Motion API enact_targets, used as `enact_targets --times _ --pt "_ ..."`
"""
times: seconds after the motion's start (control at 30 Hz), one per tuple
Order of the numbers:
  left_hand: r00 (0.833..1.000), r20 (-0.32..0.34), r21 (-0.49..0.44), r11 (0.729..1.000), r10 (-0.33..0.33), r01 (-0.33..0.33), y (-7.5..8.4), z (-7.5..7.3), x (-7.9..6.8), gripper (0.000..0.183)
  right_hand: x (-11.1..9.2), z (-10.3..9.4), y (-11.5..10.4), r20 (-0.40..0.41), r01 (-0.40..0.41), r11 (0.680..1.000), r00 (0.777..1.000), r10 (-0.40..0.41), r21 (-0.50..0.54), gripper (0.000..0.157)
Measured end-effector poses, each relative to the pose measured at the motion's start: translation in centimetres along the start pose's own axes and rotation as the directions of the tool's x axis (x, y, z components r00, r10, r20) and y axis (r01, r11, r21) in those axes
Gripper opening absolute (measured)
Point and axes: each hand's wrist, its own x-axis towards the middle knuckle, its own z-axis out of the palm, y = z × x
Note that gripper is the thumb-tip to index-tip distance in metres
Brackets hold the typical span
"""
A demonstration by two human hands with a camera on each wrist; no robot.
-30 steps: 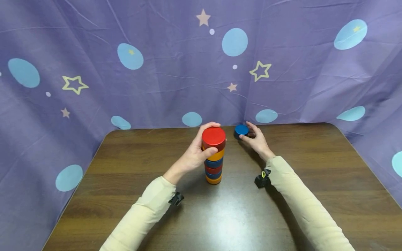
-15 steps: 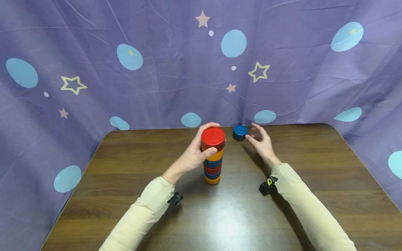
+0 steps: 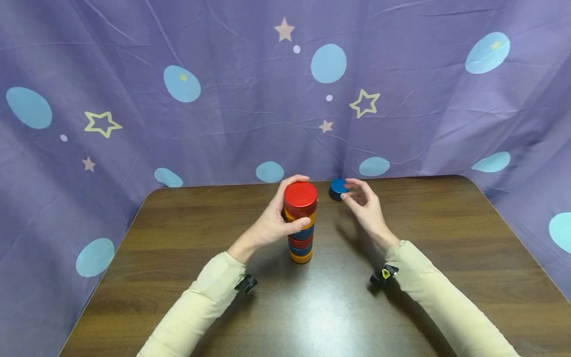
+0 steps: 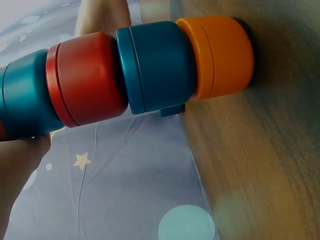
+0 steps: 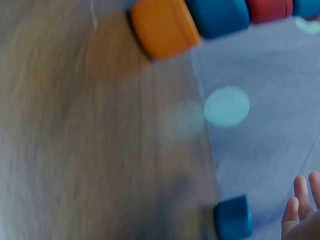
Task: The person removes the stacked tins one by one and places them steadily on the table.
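Observation:
A tall stack of round lidded canisters [image 3: 301, 242] stands on the table, coloured orange, blue and red in turn, with a red canister [image 3: 301, 196] on top. My left hand [image 3: 269, 218] grips it near the top, thumb across the front and fingers behind. The left wrist view shows the orange canister [image 4: 227, 57] at the bottom, flat on the wood. Behind the stack to the right sits a single blue canister [image 3: 338, 189], close to the far edge. Beside it is my right hand [image 3: 369, 208], fingers loosely bent; the right wrist view shows its fingertips [image 5: 302, 192] apart from that canister.
The brown wooden table [image 3: 187, 238] ends at the back against a purple curtain [image 3: 223, 99] with stars and dots. Dark wrist cameras sit at both cuffs. The stack stands between my two arms.
My right hand has drawn off the blue canister, which stays where it was, and has shifted a little toward me. My left hand keeps its grip on the stack. The head view has shifted slightly.

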Motion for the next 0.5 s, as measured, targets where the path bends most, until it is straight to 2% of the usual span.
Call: enact_targets --times 0.17,0.3,0.5 --pt "1.0 0.003 0.0 1.0 -0.008 0.008 0.1 0.1 0.0 0.073 -0.2 0.8 -0.2 0.021 0.058 0.995 0.998 -0.06 0.084 0.038" --pt "1.0 -0.016 0.022 1.0 0.005 -0.005 0.0 0.2 -0.2 0.071 -0.5 1.4 -2.0 0.06 0.129 0.983 0.989 -0.138 0.128 0.037" --pt "0.999 -0.051 0.062 0.998 -0.017 0.02 -0.2 0.2 -0.4 0.068 -1.0 2.5 -6.2 0.173 0.269 0.947 0.939 -0.298 0.173 0.043"
